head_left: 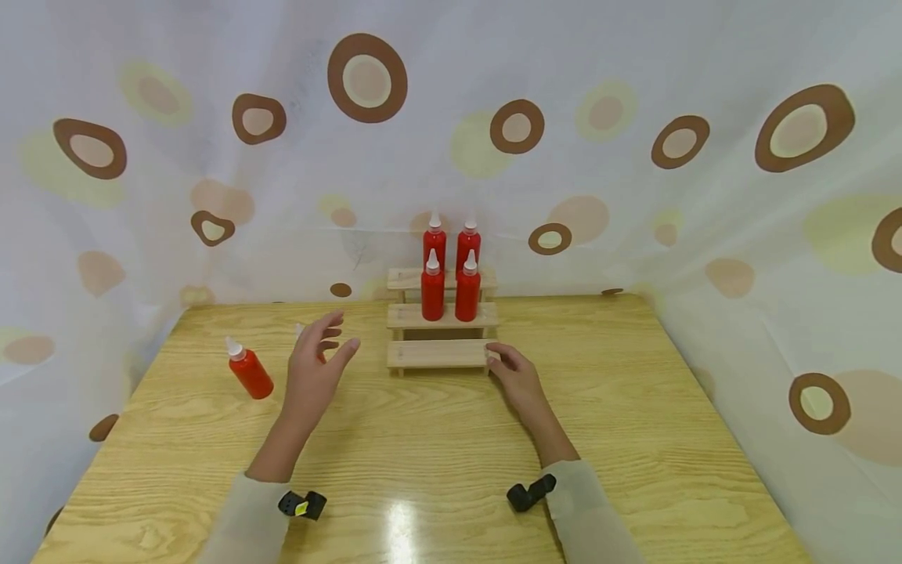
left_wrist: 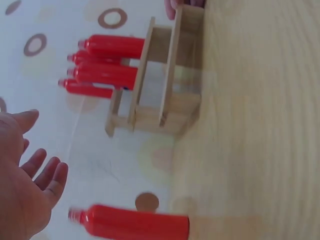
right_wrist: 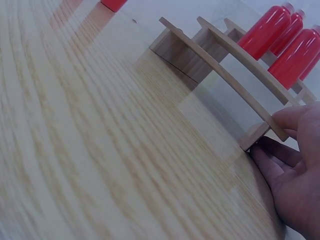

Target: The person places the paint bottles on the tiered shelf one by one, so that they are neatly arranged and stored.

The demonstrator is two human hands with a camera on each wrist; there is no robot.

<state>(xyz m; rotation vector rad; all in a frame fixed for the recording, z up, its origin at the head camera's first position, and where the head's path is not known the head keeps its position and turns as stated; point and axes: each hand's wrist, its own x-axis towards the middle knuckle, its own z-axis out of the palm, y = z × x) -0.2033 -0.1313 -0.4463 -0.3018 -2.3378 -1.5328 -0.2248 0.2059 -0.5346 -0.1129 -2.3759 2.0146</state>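
Note:
A three-step wooden rack (head_left: 430, 354) stands on the table at the back. Two red bottles with white pointed caps, one of them this front bottle (head_left: 433, 294), stand on its middle step, and two more on the top step. My right hand (head_left: 517, 382) grips the right end of the lowest step, thumb above and fingers beneath in the right wrist view. My left hand (head_left: 313, 376) is raised left of the rack, fingers spread and holding nothing. Behind it, mostly hidden, is another red bottle (head_left: 322, 357). Farther left stands a red bottle (head_left: 251, 374).
The wood-grain table (head_left: 423, 446) reaches back to a white sheet (head_left: 296, 180) with brown and yellow rings, which also hangs along both sides. Each wrist carries a small black camera, such as the right camera (head_left: 530, 493).

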